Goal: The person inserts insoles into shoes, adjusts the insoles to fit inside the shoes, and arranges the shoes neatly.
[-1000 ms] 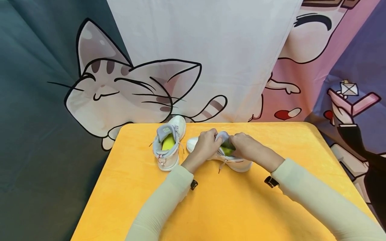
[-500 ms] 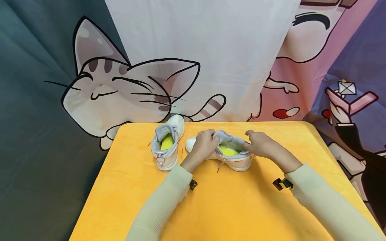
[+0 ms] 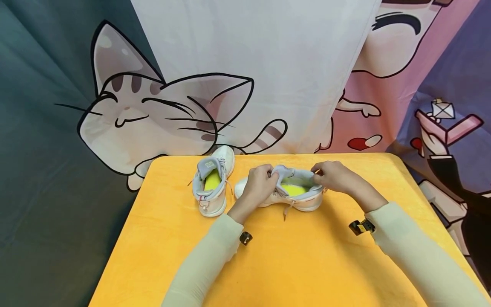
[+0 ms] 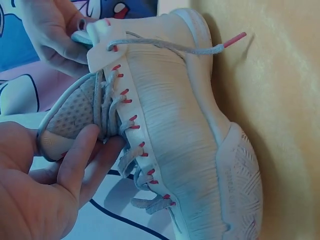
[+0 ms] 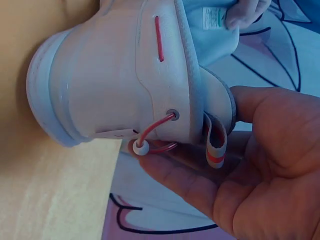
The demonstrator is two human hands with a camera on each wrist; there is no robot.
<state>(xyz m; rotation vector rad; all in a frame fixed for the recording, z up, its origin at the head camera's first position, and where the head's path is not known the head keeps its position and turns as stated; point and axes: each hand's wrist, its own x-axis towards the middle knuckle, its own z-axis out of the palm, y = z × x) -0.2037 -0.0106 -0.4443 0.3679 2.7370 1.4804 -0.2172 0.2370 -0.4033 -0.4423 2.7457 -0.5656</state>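
A pale sneaker (image 3: 309, 202) with a yellow-green insole (image 3: 294, 190) stands on its sole, toe pointing left. My left hand (image 3: 259, 186) pinches the top of its padded tongue (image 4: 69, 116), and the grey laces (image 4: 106, 102) lie loosely threaded below. At the heel, my right hand (image 3: 336, 176) grips the collar, thumb at the inner edge and fingers behind. The right wrist view shows a pull tab (image 5: 216, 145) and a red cord with a white bead (image 5: 141, 148) there, the fingers touching near the bead. A matching sneaker (image 3: 213, 204) stands to the left, toe away from me.
Both shoes are on a yellow-covered table (image 3: 291, 260), near its back edge. Directly behind hangs a printed cloth backdrop (image 3: 245, 51) with a cartoon cat (image 3: 130, 119). Dark wrist cameras (image 3: 245, 238) are worn under the sleeves.
My right hand has come out of the shoe's opening and moved right to the heel collar. The shoe's heel has shifted slightly right. My left hand keeps hold of the tongue.
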